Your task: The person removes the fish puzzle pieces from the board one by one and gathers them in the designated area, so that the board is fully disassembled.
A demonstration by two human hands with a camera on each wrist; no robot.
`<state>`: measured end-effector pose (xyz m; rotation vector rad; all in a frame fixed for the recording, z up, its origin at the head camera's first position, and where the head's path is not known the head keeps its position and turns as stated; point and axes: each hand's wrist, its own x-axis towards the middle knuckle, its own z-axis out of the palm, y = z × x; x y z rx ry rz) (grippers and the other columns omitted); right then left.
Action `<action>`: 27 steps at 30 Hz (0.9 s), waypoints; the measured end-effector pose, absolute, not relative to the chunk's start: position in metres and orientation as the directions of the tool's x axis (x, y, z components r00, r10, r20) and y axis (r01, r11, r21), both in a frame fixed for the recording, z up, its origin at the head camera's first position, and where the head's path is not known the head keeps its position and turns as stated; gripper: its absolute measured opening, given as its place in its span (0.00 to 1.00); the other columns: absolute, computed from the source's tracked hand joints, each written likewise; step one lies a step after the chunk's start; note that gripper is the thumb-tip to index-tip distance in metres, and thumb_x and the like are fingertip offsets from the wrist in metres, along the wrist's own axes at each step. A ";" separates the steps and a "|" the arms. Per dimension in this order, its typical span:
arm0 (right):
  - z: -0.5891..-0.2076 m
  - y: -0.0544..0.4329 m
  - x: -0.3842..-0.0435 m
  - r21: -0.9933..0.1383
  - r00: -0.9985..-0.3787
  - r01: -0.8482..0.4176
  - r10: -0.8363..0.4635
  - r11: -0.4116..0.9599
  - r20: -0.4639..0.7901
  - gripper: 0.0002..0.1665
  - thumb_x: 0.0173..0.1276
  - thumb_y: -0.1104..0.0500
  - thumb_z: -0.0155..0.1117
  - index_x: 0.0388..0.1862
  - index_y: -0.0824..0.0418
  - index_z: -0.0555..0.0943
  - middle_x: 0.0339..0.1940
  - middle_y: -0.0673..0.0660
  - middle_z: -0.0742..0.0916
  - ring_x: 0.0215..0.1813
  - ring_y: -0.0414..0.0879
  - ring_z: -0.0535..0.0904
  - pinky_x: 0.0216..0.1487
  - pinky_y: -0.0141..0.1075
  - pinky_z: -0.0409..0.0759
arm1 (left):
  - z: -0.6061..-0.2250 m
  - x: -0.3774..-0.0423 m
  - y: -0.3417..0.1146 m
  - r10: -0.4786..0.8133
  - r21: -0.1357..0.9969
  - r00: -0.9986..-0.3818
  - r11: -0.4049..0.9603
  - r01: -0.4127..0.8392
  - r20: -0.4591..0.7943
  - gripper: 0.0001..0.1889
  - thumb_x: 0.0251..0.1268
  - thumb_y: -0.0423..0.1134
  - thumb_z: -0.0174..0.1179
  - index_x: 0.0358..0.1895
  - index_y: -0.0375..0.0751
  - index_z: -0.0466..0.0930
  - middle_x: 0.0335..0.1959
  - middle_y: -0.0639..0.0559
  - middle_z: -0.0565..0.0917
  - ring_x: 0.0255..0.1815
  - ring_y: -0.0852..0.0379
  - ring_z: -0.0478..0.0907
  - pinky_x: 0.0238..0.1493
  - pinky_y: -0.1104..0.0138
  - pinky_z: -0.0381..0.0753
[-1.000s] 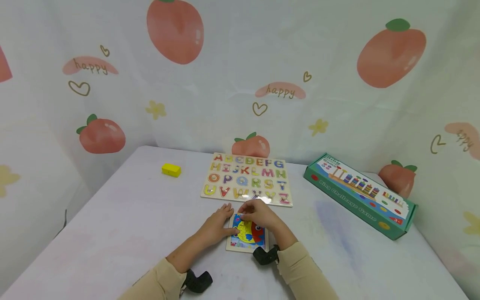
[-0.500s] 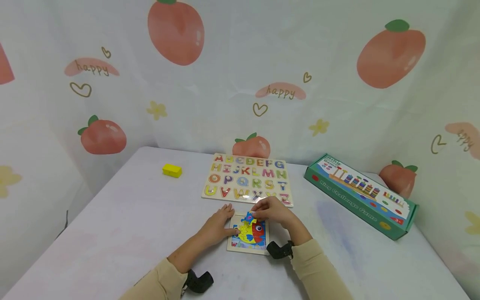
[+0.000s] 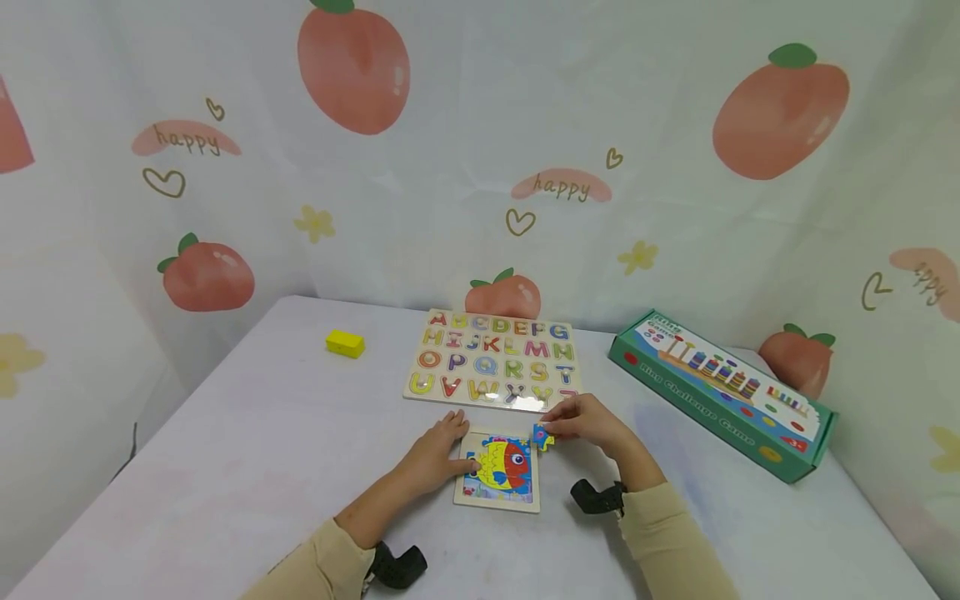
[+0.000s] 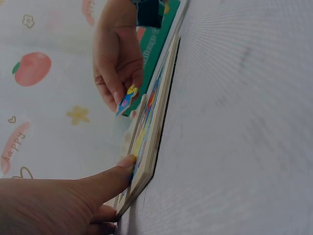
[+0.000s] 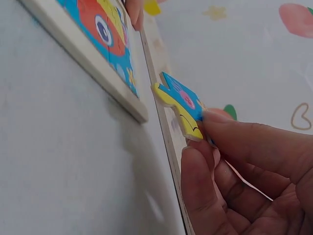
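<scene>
A small framed jigsaw puzzle (image 3: 497, 502) with a yellow and red fish lies on the table. My left hand (image 3: 432, 457) rests along its left side with fingers stretched out, the thumb (image 4: 115, 178) pressing on the picture. Between thumb and fingers, my right hand (image 3: 592, 427) pinches a blue and yellow puzzle piece (image 5: 183, 100) with a pink spot. The piece is held up just off the frame's upper right corner, as the right wrist view shows. Part of the picture's left edge is hidden under the left thumb.
Behind the puzzle lies a wooden alphabet board (image 3: 491, 362) with colourful letters. A yellow block (image 3: 345, 344) sits at the back left. The green Ring Challenge Game box (image 3: 723, 396) stands at an angle on the right, near a patterned curtain (image 3: 450, 100).
My right hand has lifted the piece off the upper part of the puzzle and carried it right, past the frame's edge. The left hand has stayed in place.
</scene>
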<state>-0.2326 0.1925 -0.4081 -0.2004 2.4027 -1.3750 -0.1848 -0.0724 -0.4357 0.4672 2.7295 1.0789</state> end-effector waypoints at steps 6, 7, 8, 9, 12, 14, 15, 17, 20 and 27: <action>-0.412 0.207 -0.231 -0.861 -0.918 0.065 -0.307 0.504 -0.250 0.15 0.60 0.59 0.66 0.39 0.71 0.82 0.31 0.52 0.87 0.30 0.39 0.80 0.37 0.32 0.83 | -0.437 -0.184 -0.071 0.349 0.680 -0.936 0.696 0.231 -0.040 0.36 0.55 0.43 0.66 0.64 0.29 0.65 0.71 0.36 0.60 0.73 0.37 0.52 0.69 0.44 0.56; -0.413 0.209 -0.230 -0.863 -0.918 0.070 -0.306 0.499 -0.252 0.15 0.60 0.60 0.66 0.38 0.72 0.82 0.30 0.52 0.87 0.29 0.39 0.79 0.37 0.32 0.83 | -0.437 -0.184 -0.071 0.349 0.677 -0.936 0.699 0.231 -0.040 0.36 0.55 0.43 0.66 0.64 0.29 0.65 0.71 0.36 0.60 0.73 0.38 0.52 0.69 0.44 0.57; -0.414 0.210 -0.230 -0.865 -0.919 0.080 -0.299 0.495 -0.256 0.15 0.60 0.60 0.67 0.38 0.72 0.82 0.29 0.52 0.86 0.29 0.39 0.79 0.36 0.32 0.83 | -0.437 -0.184 -0.071 0.348 0.675 -0.937 0.701 0.231 -0.040 0.36 0.55 0.43 0.66 0.64 0.29 0.65 0.71 0.37 0.60 0.73 0.38 0.52 0.69 0.44 0.57; -0.415 0.212 -0.230 -0.864 -0.921 0.087 -0.290 0.495 -0.259 0.15 0.60 0.60 0.67 0.38 0.72 0.82 0.29 0.51 0.86 0.29 0.39 0.79 0.36 0.31 0.83 | -0.437 -0.183 -0.071 0.347 0.673 -0.937 0.702 0.232 -0.039 0.36 0.54 0.43 0.66 0.64 0.29 0.65 0.71 0.37 0.61 0.73 0.38 0.53 0.68 0.44 0.57; -0.418 0.215 -0.228 -0.854 -0.929 0.106 -0.255 0.510 -0.268 0.14 0.60 0.60 0.67 0.37 0.71 0.82 0.27 0.51 0.86 0.28 0.39 0.79 0.35 0.31 0.83 | -0.437 -0.183 -0.070 0.345 0.673 -0.938 0.703 0.231 -0.039 0.36 0.54 0.43 0.66 0.64 0.29 0.66 0.71 0.37 0.61 0.73 0.38 0.53 0.68 0.44 0.57; -0.419 0.216 -0.228 -0.846 -0.935 0.099 -0.243 0.524 -0.260 0.13 0.60 0.60 0.67 0.37 0.71 0.82 0.27 0.51 0.85 0.28 0.39 0.78 0.35 0.30 0.82 | -0.437 -0.183 -0.070 0.346 0.675 -0.937 0.701 0.231 -0.039 0.36 0.54 0.43 0.66 0.64 0.29 0.65 0.71 0.37 0.61 0.73 0.38 0.52 0.69 0.44 0.57; -0.419 0.216 -0.228 -0.842 -0.937 0.086 -0.243 0.532 -0.250 0.13 0.60 0.60 0.66 0.37 0.71 0.82 0.26 0.51 0.85 0.28 0.39 0.78 0.34 0.30 0.82 | -0.437 -0.183 -0.070 0.347 0.676 -0.937 0.700 0.231 -0.039 0.36 0.54 0.44 0.66 0.64 0.29 0.65 0.71 0.37 0.61 0.73 0.38 0.52 0.69 0.44 0.57; -0.420 0.215 -0.228 -0.840 -0.940 0.061 -0.251 0.539 -0.230 0.13 0.60 0.61 0.66 0.36 0.72 0.81 0.25 0.50 0.85 0.27 0.39 0.77 0.32 0.30 0.81 | -0.437 -0.183 -0.070 0.349 0.674 -0.936 0.701 0.233 -0.039 0.36 0.54 0.44 0.66 0.65 0.30 0.65 0.71 0.37 0.61 0.73 0.38 0.52 0.69 0.44 0.57; -0.421 0.214 -0.228 -0.830 -0.944 0.009 -0.270 0.557 -0.191 0.11 0.60 0.63 0.66 0.34 0.72 0.81 0.22 0.49 0.81 0.25 0.38 0.73 0.28 0.28 0.76 | -0.437 -0.184 -0.071 0.347 0.675 -0.937 0.701 0.232 -0.039 0.36 0.54 0.44 0.66 0.65 0.29 0.65 0.71 0.38 0.61 0.73 0.39 0.53 0.69 0.44 0.57; -0.421 0.211 -0.230 -0.793 -0.943 -0.065 -0.297 0.606 -0.150 0.09 0.59 0.64 0.66 0.32 0.71 0.80 0.22 0.49 0.77 0.27 0.40 0.67 0.26 0.28 0.66 | -0.436 -0.185 -0.073 0.348 0.674 -0.936 0.703 0.225 -0.050 0.36 0.55 0.44 0.66 0.65 0.29 0.65 0.71 0.37 0.60 0.73 0.38 0.52 0.69 0.44 0.57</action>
